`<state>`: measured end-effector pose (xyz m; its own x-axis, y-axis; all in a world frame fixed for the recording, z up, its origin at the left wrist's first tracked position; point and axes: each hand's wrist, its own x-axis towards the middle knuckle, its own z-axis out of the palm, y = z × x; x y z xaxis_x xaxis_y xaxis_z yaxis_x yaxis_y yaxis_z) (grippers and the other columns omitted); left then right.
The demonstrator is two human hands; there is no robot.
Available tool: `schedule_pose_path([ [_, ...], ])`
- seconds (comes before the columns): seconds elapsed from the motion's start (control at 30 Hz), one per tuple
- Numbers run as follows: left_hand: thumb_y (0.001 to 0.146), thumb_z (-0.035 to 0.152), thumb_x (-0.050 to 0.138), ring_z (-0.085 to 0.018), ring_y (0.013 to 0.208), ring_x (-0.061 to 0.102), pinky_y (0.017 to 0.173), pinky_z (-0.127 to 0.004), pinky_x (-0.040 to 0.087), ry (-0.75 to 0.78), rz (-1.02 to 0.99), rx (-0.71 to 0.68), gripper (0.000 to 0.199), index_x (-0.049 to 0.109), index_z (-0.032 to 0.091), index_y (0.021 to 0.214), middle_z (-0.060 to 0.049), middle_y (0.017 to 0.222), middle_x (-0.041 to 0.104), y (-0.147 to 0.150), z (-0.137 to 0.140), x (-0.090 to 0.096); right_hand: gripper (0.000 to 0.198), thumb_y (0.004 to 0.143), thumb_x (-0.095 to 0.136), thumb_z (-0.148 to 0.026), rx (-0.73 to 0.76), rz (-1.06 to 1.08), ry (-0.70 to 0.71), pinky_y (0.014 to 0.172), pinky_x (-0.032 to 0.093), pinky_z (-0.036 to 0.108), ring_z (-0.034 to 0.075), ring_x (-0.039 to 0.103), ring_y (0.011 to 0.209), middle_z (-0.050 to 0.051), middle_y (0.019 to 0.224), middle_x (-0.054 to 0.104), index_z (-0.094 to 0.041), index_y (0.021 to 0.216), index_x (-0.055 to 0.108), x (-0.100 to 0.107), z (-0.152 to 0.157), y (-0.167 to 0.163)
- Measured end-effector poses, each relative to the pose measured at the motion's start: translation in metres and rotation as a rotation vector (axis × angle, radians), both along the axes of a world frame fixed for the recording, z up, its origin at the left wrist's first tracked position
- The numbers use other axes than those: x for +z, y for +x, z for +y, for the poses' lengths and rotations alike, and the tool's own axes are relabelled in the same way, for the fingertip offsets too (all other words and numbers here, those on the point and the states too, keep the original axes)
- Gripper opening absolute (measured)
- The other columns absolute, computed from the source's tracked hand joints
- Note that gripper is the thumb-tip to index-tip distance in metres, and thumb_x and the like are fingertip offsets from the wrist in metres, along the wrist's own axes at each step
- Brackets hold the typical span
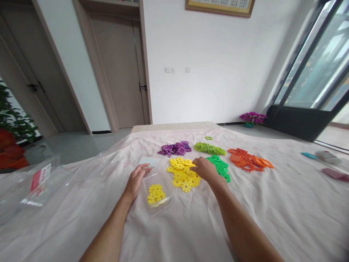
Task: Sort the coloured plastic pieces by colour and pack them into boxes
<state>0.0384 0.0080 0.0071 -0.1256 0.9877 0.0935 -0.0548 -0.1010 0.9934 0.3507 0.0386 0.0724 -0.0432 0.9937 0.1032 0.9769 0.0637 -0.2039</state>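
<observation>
My left hand (136, 178) grips the far left corner of a clear plastic box (169, 200), its fingers bent over the rim. Inside that box lie several yellow snowflake discs (156, 194). At the right side of a loose yellow pile (181, 174), my right hand (205, 168) has its fingers bent and drawn together on a yellow snowflake disc, mostly hidden by the hand. A green pile (222, 169) of the same discs spreads just beyond my right wrist. Behind the box lies a clear lid with a white label (148, 161).
Purple discs (176, 148), lime discs (209, 148) and orange discs (248, 160) form separate piles on the pink-white cloth (188, 229). One lime disc (208, 138) lies apart at the back. Clear packaging with a red label (40, 178) is at left; small items (328, 157) lie at right.
</observation>
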Motion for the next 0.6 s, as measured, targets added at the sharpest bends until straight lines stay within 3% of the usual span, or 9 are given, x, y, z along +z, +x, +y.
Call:
schedule_pose_path([
  [0.2,0.074,0.044,0.064,-0.025,0.099,0.067,0.096,-0.039,0.045,0.000,-0.021,0.001,0.048,0.063,0.015,0.112,-0.011,0.103,0.073,-0.001,0.001,-0.003,0.037,0.075,0.069,-0.047,-0.056,-0.088,-0.120,0.076,0.044,0.035,0.030,0.059,0.107,0.012,0.111,0.066,-0.023,0.102,0.072,-0.007,0.001,0.002],
  [0.6,0.075,0.047,0.065,-0.025,0.100,0.066,0.098,-0.040,0.044,0.001,-0.008,0.000,0.050,0.063,0.014,0.114,-0.012,0.104,0.073,-0.001,0.002,-0.003,0.026,0.067,0.075,-0.035,-0.044,0.057,-0.134,0.063,0.035,0.025,0.020,0.061,0.092,0.003,0.095,0.068,-0.023,0.089,0.067,-0.007,0.003,0.002],
])
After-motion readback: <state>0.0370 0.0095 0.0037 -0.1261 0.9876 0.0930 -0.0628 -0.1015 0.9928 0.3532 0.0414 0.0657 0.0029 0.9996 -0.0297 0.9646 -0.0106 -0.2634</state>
